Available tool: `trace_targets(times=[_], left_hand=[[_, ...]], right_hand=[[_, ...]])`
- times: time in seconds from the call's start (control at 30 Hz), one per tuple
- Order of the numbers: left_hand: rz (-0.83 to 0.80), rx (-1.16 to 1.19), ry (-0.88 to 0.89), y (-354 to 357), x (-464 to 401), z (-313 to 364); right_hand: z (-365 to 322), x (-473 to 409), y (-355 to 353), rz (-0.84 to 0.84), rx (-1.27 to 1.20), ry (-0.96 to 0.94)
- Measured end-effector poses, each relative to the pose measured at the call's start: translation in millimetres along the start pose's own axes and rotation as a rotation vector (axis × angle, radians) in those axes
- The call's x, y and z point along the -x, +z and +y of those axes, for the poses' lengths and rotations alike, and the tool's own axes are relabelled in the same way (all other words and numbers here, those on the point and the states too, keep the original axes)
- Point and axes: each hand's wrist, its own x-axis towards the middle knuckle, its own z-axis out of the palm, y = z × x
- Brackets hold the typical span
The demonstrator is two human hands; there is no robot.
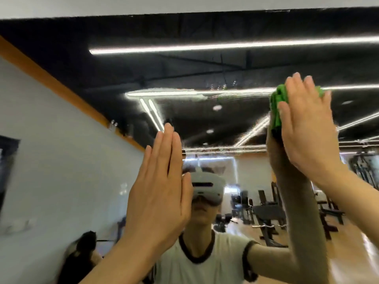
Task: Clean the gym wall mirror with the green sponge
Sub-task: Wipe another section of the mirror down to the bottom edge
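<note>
Right hand [309,128], upper right of frame: palm flat, fingers extended, pressing green sponge [276,107] against wall mirror [205,68]. Left hand [162,193], lower centre: open, flat, fingers together, holding nothing. Wet streaks [215,95] on glass left of sponge.

A single wide-angle view is given, taken from a camera worn on the person's head. It is aimed forward and tilted upward, straight at the mirror [205,68], which is met at very close range and fills nearly the whole frame. Only a pale strip of wall above the mirror's top edge is seen at the far upper border. Straight lines are bowed toward the edges by the lens. The camera's own mount is shown in reflection as a white headset [205,186] low in the centre. No second view is provided, so nothing is shared.
</note>
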Motion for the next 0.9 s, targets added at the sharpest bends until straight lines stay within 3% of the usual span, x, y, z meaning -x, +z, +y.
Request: trace_targets(times=[0.1, 0.23, 0.3, 0.37, 0.5, 0.6, 0.67, 0.77, 0.9], left_hand=[[0.012, -0.02, 0.007, 2.4, 0.0, 0.0], [0.032, 0.001, -0.021, 4.5, -1.3, -0.4], [0.032, 0.006, -0.024, 4.8, -1.6, -0.5], [0.028, -0.001, -0.002, 3.8, -1.1, -1.2], [0.032, 0.022, 0.007, 2.3, -1.1, -0.3], [0.05, 0.026, 0.01, 2.3, -1.3, -0.7], [0.049, 0.046, 0.02, 2.1, -0.8, -1.3], [0.056, 0.059, 0.022, 1.0, -1.2, -0.6], [0.039, 0.034, 0.005, 0.0, -1.5, 0.8]], right_hand=[[-35.7, -1.2, 6.6, 0.031, -0.031, 0.046], [-131.3, -12.0, 38.3, -0.067, 0.006, -0.35], [-133.5, -17.5, 37.1, -0.136, 0.032, -0.439], [-96.0, -15.2, 25.1, -0.103, -0.048, -0.346], [26.7, 2.7, -7.2, 0.023, -0.07, 0.113], [37.8, 6.5, -16.0, 0.053, -0.031, 0.328], [-4.8, 14.9, -6.2, 0.057, -0.095, 0.217], [-72.4, 61.9, 10.7, -0.057, -0.138, -0.157], [-64.4, 142.9, -0.1, -0.141, -0.029, -0.491]])
